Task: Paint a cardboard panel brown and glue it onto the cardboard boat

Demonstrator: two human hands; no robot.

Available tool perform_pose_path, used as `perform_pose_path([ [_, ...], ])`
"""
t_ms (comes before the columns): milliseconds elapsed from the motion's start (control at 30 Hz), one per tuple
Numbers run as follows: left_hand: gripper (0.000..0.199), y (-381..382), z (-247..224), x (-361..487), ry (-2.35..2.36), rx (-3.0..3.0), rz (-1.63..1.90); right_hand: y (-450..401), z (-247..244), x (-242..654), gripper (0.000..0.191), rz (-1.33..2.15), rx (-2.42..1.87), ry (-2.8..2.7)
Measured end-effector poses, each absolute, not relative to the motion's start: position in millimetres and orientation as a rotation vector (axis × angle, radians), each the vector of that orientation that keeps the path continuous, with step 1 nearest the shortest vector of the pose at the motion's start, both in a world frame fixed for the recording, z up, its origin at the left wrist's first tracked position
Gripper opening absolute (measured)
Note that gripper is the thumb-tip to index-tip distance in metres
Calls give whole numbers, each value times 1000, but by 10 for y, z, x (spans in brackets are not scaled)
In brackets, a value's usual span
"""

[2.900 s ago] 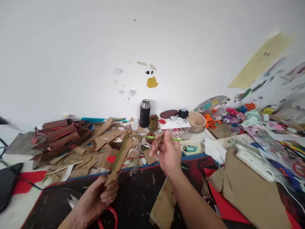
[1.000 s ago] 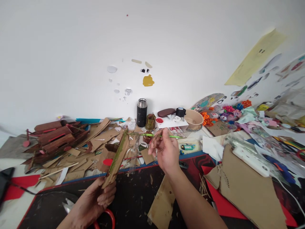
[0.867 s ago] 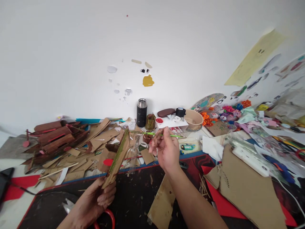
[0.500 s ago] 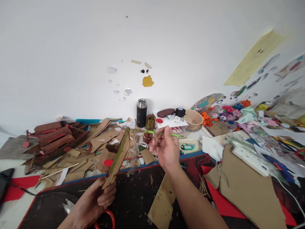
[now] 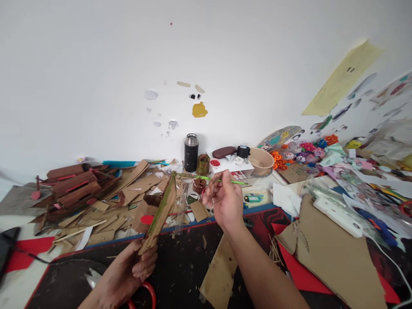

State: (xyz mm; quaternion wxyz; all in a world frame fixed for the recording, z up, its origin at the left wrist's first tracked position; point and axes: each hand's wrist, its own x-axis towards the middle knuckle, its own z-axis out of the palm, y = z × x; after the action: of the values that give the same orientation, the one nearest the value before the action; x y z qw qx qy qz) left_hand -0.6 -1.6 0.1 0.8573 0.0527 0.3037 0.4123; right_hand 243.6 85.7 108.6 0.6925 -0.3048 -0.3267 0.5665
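My left hand (image 5: 137, 264) is closed around the lower end of a narrow cardboard strip (image 5: 162, 214), held tilted up and away. Green paint runs along the strip's left side and top. Between the fingers of my right hand (image 5: 225, 197) is a green-handled paintbrush (image 5: 206, 177), its tip touching the strip's top end. Paint stains the fingers of my right hand. Beneath my left hand lie scissors with red handles (image 5: 149, 294). A paint-smeared cup (image 5: 203, 164) and a reddish-brown paint pot (image 5: 199, 186) stand beyond the brush.
A brown model boat (image 5: 83, 184) rests at the left beside many cardboard scraps (image 5: 138, 189). A black flask (image 5: 191, 153) stands by the wall, with a beige basin (image 5: 261, 161) to its right. Large cardboard (image 5: 334, 253) and a white power strip (image 5: 337, 216) lie at right.
Both hands stay almost still. The brush tip remains at the strip's top end, and the strip has turned very slightly.
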Motion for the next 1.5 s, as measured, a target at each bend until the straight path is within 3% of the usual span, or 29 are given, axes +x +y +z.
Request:
perform_pose_path([
  [1500,42,-6,10,18,663,66,894,799,1025,2449,54,1313,-638,-724],
])
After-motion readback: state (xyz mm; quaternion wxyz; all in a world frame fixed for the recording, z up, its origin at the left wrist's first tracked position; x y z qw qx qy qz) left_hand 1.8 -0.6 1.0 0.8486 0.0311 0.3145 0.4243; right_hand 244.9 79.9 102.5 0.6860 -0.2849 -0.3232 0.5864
